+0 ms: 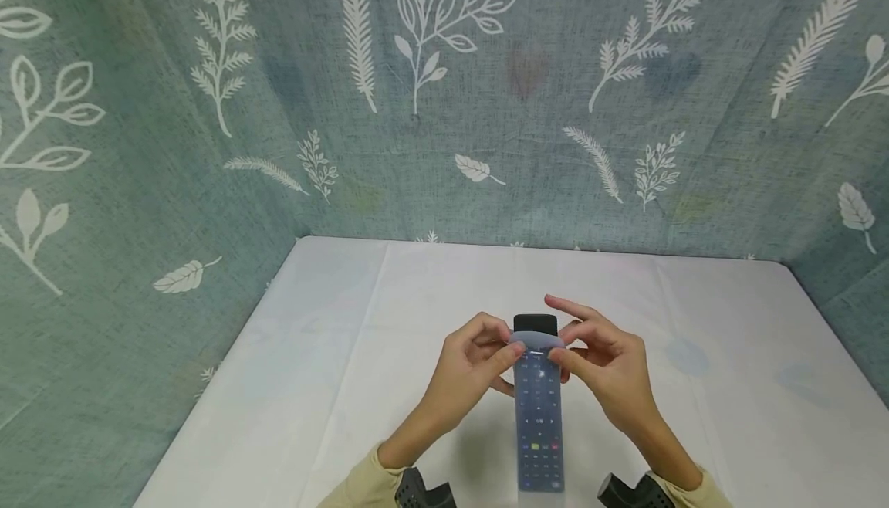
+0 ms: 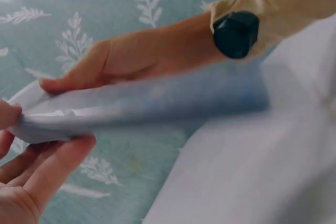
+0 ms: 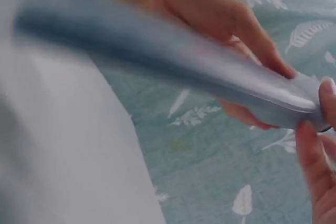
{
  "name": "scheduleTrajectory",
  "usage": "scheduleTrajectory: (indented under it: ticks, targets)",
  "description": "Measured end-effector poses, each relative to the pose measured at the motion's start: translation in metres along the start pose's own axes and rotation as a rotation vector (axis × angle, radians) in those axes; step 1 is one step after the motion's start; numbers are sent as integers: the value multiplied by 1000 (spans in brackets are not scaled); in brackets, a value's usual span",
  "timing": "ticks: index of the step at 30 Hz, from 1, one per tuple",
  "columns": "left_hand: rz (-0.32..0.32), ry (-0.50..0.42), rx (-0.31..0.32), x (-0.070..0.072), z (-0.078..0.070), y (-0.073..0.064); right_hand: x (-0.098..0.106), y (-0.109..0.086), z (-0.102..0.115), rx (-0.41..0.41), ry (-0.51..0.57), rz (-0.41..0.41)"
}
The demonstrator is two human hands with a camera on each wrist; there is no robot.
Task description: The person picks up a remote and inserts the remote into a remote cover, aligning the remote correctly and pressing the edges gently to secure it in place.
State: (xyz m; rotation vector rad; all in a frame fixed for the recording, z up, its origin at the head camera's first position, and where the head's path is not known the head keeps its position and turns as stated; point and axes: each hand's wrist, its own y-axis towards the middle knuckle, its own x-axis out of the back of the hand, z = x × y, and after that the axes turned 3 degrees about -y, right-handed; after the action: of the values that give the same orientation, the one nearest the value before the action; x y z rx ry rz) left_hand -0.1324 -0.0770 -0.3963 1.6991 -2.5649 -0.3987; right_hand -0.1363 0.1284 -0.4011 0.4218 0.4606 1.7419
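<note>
A remote control with a bluish translucent sleeve (image 1: 539, 415) around it is held up over the table, its long side running toward the person. The remote's bare black end (image 1: 535, 323) sticks out of the sleeve's far opening. My left hand (image 1: 468, 369) pinches the left side of that opening, thumb on top. Opposite it, my right hand (image 1: 614, 373) pinches the right side, one finger stretched out. Rows of buttons show through the sleeve. In the left wrist view the sleeved remote (image 2: 163, 100) looks blurred; the right wrist view shows its glossy edge (image 3: 262, 90).
Under the hands lies a white-covered table (image 1: 389, 315). A green-blue curtain (image 1: 444, 168) with white leaf prints hangs behind it and along the left. Dark wrist devices (image 1: 425, 490) sit over the beige sleeves.
</note>
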Motion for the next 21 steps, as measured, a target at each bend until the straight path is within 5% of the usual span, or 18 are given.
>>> scheduleTrajectory:
  ticks: [7, 12, 21]
  targets:
    - [39, -61, 30, 2, -1, 2, -3, 5, 1, 242, -31, 50]
    - [101, -86, 30, 2, -1, 0, -5, 7, 0, 359, -51, 12]
    - [125, -35, -156, -1, 1, 4, -8, 11, 2, 419, -69, -115]
